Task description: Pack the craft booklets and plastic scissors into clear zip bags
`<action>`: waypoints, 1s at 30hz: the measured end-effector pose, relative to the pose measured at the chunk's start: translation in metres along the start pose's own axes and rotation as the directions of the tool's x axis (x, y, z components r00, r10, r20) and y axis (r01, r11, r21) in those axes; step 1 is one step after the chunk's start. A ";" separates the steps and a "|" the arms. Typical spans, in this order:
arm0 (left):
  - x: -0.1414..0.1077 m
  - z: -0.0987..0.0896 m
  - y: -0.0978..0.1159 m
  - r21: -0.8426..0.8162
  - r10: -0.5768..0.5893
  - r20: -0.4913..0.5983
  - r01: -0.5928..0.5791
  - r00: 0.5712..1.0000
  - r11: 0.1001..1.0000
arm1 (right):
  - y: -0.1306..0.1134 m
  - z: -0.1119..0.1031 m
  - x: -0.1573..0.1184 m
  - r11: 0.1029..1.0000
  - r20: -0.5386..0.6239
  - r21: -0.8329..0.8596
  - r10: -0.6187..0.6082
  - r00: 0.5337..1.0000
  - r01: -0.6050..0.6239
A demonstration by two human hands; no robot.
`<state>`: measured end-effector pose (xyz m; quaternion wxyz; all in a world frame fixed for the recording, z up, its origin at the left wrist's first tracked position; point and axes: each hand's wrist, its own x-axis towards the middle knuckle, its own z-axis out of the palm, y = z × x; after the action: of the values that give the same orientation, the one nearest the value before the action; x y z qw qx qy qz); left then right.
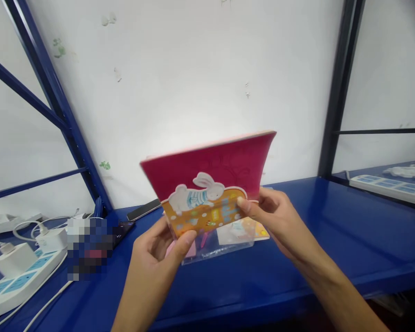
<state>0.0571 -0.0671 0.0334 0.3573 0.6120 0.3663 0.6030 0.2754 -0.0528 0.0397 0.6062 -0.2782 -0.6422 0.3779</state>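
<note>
A crimson and orange booklet (235, 161) with a white rabbit in a striped top on its cover is held up before me, tilted, its upper edge towards the wall. My left hand (159, 253) grips its lower left corner, thumb on the front. On the lower right side, my right hand (276, 216) pinches it with the thumb over the orange part. Beneath lies a clear plastic bag (217, 251), partly hidden by the booklet. A pink piece (191, 249), a thin purple-pink item and a printed card (261, 231) show in or under the bag; which, I cannot tell.
Everything rests on a blue shelf top (307, 230) against a white wall. At left are a white power strip (15, 288) with plugged-in chargers and cables, a dark phone (143, 210) and a blurred-out patch. Another power strip (390, 188) lies at right, beyond a dark upright post.
</note>
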 end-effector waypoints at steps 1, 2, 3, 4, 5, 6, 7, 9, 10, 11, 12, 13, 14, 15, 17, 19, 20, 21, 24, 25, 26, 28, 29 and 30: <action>0.000 -0.001 -0.001 0.004 -0.032 0.019 0.032 0.999 0.999 | 0.001 -0.001 0.001 0.998 0.031 0.054 0.027 0.999 -0.028; 0.000 -0.002 -0.001 0.014 -0.049 0.020 0.049 0.999 0.999 | 0.003 -0.002 0.002 0.995 0.059 0.078 0.053 0.997 -0.057; 0.000 -0.002 -0.003 0.021 -0.061 0.008 0.060 0.998 0.998 | 0.004 -0.003 0.002 0.994 0.078 0.079 0.076 0.994 -0.082; 0.000 -0.003 -0.004 0.022 -0.071 -0.013 0.072 0.997 0.997 | 0.005 -0.004 0.002 0.993 0.086 0.067 0.095 0.992 -0.101; 0.000 -0.003 -0.005 0.019 -0.085 -0.032 0.085 0.996 0.996 | 0.006 -0.004 0.002 0.992 0.085 0.050 0.109 0.990 -0.113; 0.000 -0.003 -0.007 0.014 -0.098 -0.042 0.099 0.994 0.995 | 0.006 -0.005 0.002 0.992 0.083 0.032 0.121 0.989 -0.124; 0.000 -0.002 -0.008 0.004 -0.109 -0.047 0.109 0.993 0.994 | 0.007 -0.006 0.002 0.991 0.085 0.017 0.130 0.988 -0.132; 0.002 0.000 -0.010 -0.020 -0.117 -0.051 0.116 0.992 0.993 | 0.008 -0.006 0.002 0.990 0.100 0.006 0.138 0.985 -0.139; 0.002 0.001 -0.011 -0.033 -0.116 -0.049 0.115 0.992 0.993 | 0.008 -0.007 0.003 0.990 0.110 0.003 0.137 0.984 -0.139; 0.003 0.002 -0.012 -0.051 -0.115 -0.050 0.113 0.992 0.992 | 0.009 -0.007 0.003 0.991 0.118 -0.002 0.132 0.984 -0.132; 0.003 0.003 -0.013 -0.073 -0.115 -0.053 0.111 0.992 0.991 | 0.009 -0.008 0.004 0.992 0.126 -0.011 0.123 0.984 -0.123; 0.004 0.004 -0.014 -0.099 -0.119 -0.054 0.114 0.991 0.989 | 0.010 -0.008 0.005 0.993 0.138 -0.024 0.115 0.984 -0.113; 0.004 0.005 -0.014 -0.132 -0.130 -0.051 0.123 0.990 0.984 | 0.010 -0.008 0.005 0.994 0.159 -0.039 0.111 0.981 -0.106; 0.004 0.004 -0.015 -0.173 -0.146 -0.041 0.137 0.989 0.975 | 0.010 -0.009 0.005 0.993 0.192 -0.060 0.111 0.975 -0.102; 0.005 -0.001 -0.014 -0.252 -0.179 -0.024 0.167 0.984 0.953 | 0.008 -0.010 0.005 0.989 0.276 -0.120 0.116 0.954 -0.085; 0.007 -0.013 -0.010 -0.302 -0.198 -0.052 0.174 0.979 0.937 | 0.007 -0.013 0.005 0.978 0.325 -0.202 0.115 0.939 -0.050; 0.008 -0.020 -0.007 -0.308 -0.199 -0.103 0.159 0.974 0.938 | 0.007 -0.015 0.006 0.968 0.326 -0.248 0.113 0.939 -0.030; 0.009 -0.028 -0.003 -0.302 -0.204 -0.148 0.152 0.968 0.941 | 0.008 -0.017 0.007 0.956 0.314 -0.294 0.112 0.943 -0.015; 0.012 -0.050 0.009 -0.267 -0.189 -0.270 0.115 0.944 0.957 | 0.018 -0.022 0.016 0.887 0.267 -0.461 0.121 0.956 0.016; 0.013 -0.055 0.013 -0.261 -0.186 -0.291 0.110 0.938 0.959 | 0.024 -0.023 0.021 0.847 0.274 -0.531 0.130 0.953 0.037; 0.014 -0.058 0.015 -0.261 -0.186 -0.301 0.107 0.935 0.959 | 0.031 -0.023 0.028 0.795 0.292 -0.603 0.139 0.946 0.069; 0.015 -0.061 0.015 -0.268 -0.194 -0.305 0.112 0.932 0.957 | 0.047 -0.022 0.042 0.675 0.358 -0.720 0.159 0.920 0.164; 0.016 -0.061 0.013 -0.274 -0.206 -0.295 0.124 0.933 0.954 | 0.056 -0.021 0.050 0.621 0.399 -0.752 0.163 0.902 0.220; 0.017 -0.059 0.010 -0.284 -0.223 -0.278 0.142 0.934 0.948 | 0.065 -0.019 0.058 0.578 0.445 -0.766 0.164 0.880 0.280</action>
<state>-0.0021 -0.0570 0.0517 0.4279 0.4221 0.3908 0.6972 0.2816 0.0334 0.0188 0.2480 -0.4018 -0.8782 0.0758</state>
